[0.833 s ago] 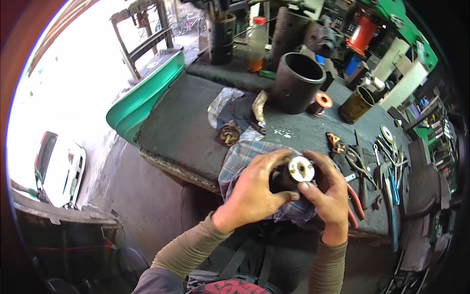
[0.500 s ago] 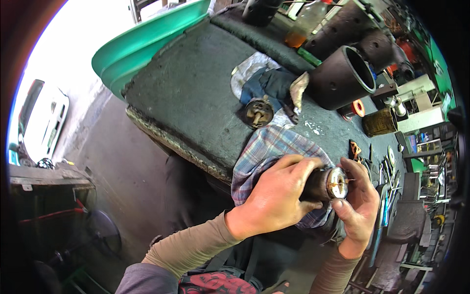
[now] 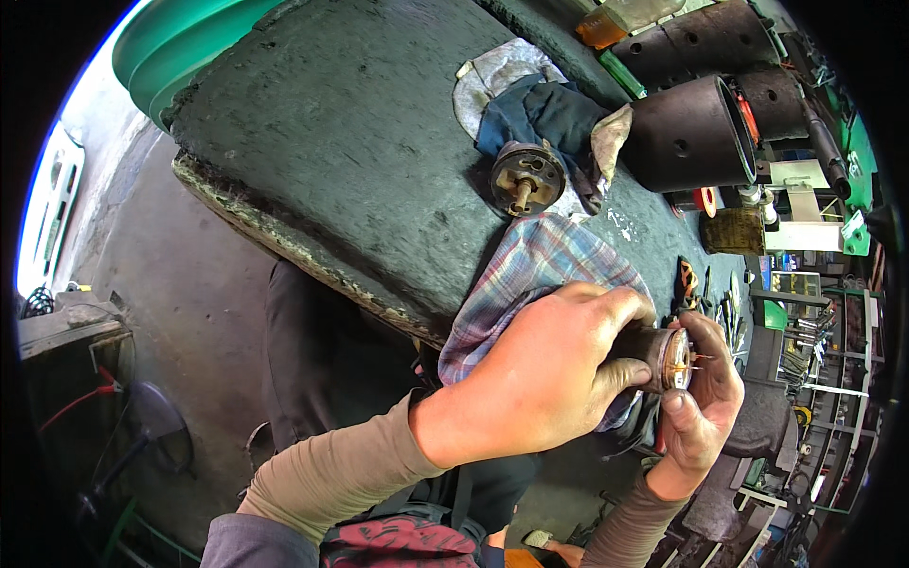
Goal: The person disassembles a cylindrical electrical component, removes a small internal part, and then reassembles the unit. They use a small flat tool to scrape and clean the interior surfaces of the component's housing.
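Note:
My left hand [image 3: 530, 379] is closed around a dark metal cylinder [image 3: 644, 348], perhaps a small motor body. Its pale end faces right, with thin copper-coloured prongs standing out. My right hand [image 3: 703, 417] curls about that end, fingertips and thumb at the rim. Under and behind the cylinder, a plaid cloth [image 3: 530, 270] hangs over the bench edge. Beyond the cloth sits a round dark metal part with a central shaft [image 3: 526, 182], next to a dark blue rag [image 3: 540, 118] and a pale, stained cloth [image 3: 502, 71].
The dark bench top [image 3: 341, 123] has a rough, worn edge. A large black cylinder with holes [image 3: 682, 137] stands at the back right, near a bottle of amber liquid [image 3: 606, 26]. Hand tools [image 3: 729, 312] lie on the right. A green basin [image 3: 180, 57] is at the far left.
The view has shifted, so the bench appears nearer. The cylinder has turned, its pale end now facing more to the right. Both hands stay on it.

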Available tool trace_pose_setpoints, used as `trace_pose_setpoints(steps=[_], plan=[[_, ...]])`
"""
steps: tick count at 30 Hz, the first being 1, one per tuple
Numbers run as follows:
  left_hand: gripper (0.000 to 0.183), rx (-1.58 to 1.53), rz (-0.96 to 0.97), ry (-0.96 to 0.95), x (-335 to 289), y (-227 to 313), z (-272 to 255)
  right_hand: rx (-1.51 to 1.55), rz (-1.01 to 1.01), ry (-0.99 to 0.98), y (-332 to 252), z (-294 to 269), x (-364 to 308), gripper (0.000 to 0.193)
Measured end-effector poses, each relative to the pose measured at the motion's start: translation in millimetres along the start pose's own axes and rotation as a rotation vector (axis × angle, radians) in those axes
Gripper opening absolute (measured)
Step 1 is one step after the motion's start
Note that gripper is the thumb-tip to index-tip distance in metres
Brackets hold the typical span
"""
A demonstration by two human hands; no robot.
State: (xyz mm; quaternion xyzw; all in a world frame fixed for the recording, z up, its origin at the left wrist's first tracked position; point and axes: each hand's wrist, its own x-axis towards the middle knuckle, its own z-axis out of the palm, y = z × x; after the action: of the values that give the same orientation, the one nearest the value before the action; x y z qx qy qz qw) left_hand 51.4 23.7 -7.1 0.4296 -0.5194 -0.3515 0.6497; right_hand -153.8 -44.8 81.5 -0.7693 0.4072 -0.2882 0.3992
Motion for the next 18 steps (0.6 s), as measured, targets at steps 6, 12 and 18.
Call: trace_pose_setpoints(steps=[6,12,18], plan=[[0.03,-0.105,-0.112,-0.048,6,8,-6,-0.016,-0.002,-0.054,-9,-5,4,0.082],[0.029,-0.029,-0.108,-0.036,5,11,-6,0.019,0.023,-0.085,-11,-4,8,0.083],[0.027,0.014,-0.044,-0.042,6,8,-3,0.153,0.064,-0.089,-3,-5,5,0.081]])
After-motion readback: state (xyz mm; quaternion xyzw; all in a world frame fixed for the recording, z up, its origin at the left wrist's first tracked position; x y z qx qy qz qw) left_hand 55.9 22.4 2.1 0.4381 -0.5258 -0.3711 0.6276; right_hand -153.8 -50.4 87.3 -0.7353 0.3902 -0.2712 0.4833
